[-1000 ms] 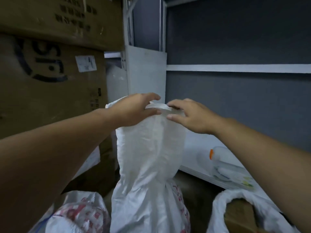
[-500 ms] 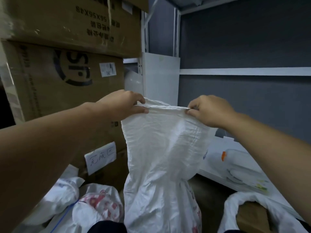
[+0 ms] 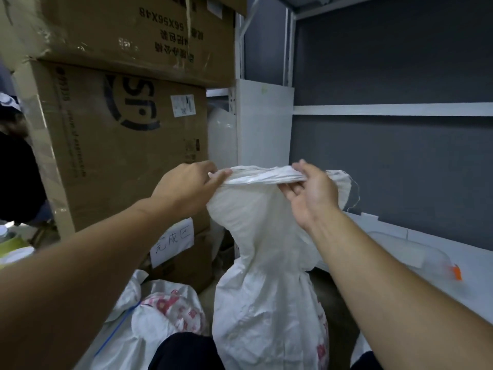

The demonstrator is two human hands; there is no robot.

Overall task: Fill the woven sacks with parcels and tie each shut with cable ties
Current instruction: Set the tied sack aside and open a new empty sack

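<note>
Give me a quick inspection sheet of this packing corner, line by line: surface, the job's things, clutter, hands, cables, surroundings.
Surface: white shelf board on the right, bearing a clear plastic bag with an orange tag.
Job's things: upright white woven sack, mouth gathered flat at the top; no cable tie seen on it.
Clutter: second white sack with red print lying at lower left, a blue strip at its neck.
Hands: left hand grips the mouth's left end; right hand pinches the right part.
Cables: nothing seen.
Surroundings: stacked brown cardboard boxes on the left, dark grey wall behind.
</note>
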